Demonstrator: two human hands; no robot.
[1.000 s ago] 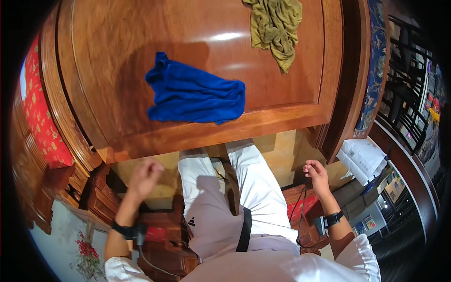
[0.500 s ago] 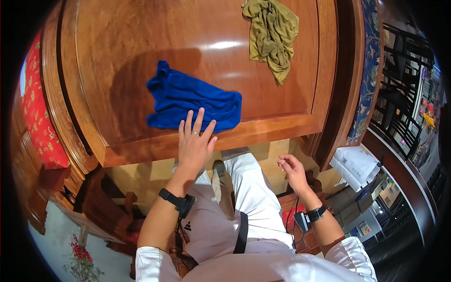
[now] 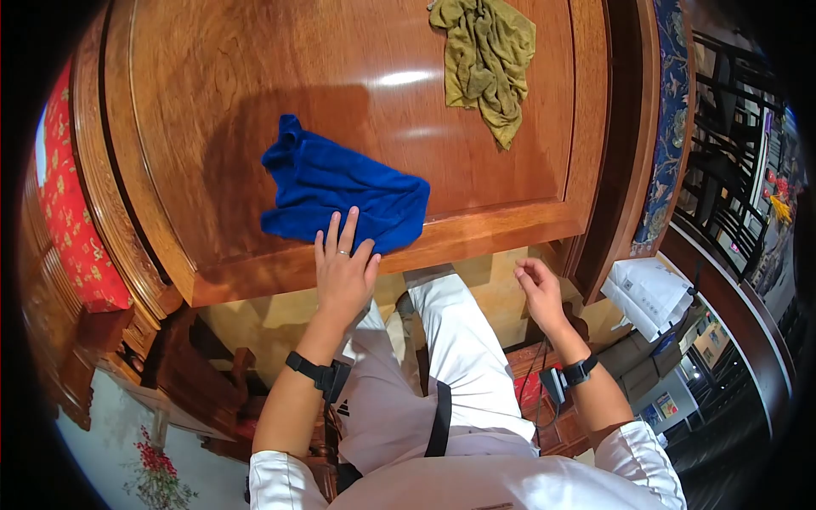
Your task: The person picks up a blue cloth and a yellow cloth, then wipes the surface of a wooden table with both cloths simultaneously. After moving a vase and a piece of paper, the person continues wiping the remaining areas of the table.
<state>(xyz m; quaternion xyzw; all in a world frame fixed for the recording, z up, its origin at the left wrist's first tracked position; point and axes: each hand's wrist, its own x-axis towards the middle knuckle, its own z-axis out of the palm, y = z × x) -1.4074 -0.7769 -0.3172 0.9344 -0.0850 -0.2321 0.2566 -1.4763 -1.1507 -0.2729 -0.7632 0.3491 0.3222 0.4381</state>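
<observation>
Nearest, the white trousers (image 3: pixel 455 340) fill the space between and below the two hands, which are well apart. A dark strap with a small device (image 3: pixel 333 379) sits on the left wrist; another strapped device (image 3: pixel 557 382) is on the right wrist, a cable near it.

The left hand (image 3: pixel 344 276) is palm down, fingers spread over the near edge of the blue cloth (image 3: pixel 340 183); how firmly they press cannot be told. The right hand (image 3: pixel 540 289) hangs off the table's edge, its fingers bent loosely inward; whether thumb and fingertips meet is unclear.

The blue cloth lies rumpled just ahead of the left hand, covering that part of the wooden table (image 3: pixel 191 161) and its raised front border. A white bag (image 3: pixel 648 296) is to the right of the right hand.

Farther ahead of both hands, an olive cloth (image 3: pixel 484 64) lies bunched, in the way on the table. A blue patterned cushion (image 3: pixel 667 127) lies beyond the right hand, a red patterned cushion (image 3: pixel 76 212) far left of the left hand.
</observation>
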